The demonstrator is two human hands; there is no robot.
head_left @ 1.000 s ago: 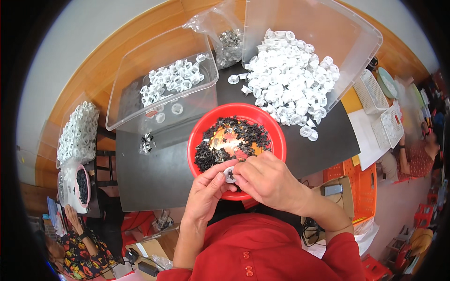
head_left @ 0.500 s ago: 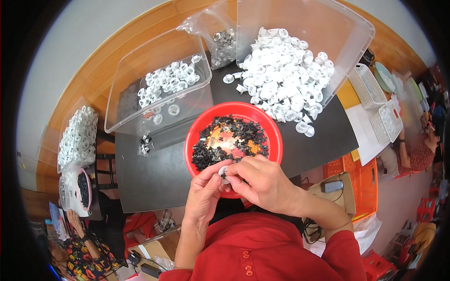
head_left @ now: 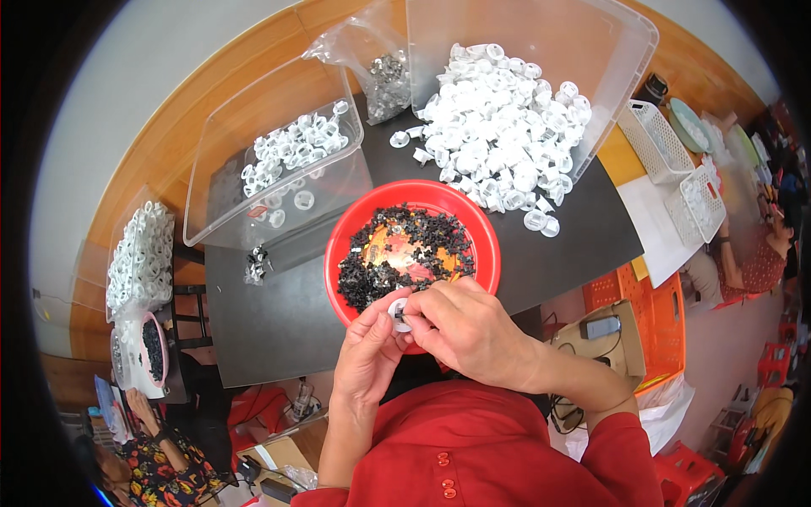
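My left hand (head_left: 370,348) pinches a small white round plastic part (head_left: 400,325) between thumb and fingers, at the near rim of a red basin (head_left: 494,283). Curled in from the right, my right hand (head_left: 473,325) has its thumb and forefinger closed on a tiny black piece (head_left: 400,310) at the white part's opening; the fingers partly hide it. The basin holds many small black pieces (head_left: 367,283) heaped round its patterned bottom.
Behind the basin, white round parts (head_left: 507,127) spill from a tipped clear bin (head_left: 612,76). A second clear bin (head_left: 359,135) with white parts stands left of it, beside a bag of metal pieces (head_left: 389,84). Small loose pieces (head_left: 258,264) lie on the dark table (head_left: 279,329). A co-worker's hand (head_left: 142,410) is at far left.
The view has shifted slightly, so the bins and basin sit a little further left. Both hands keep their grips, and the black piece at the white part's opening shows more plainly.
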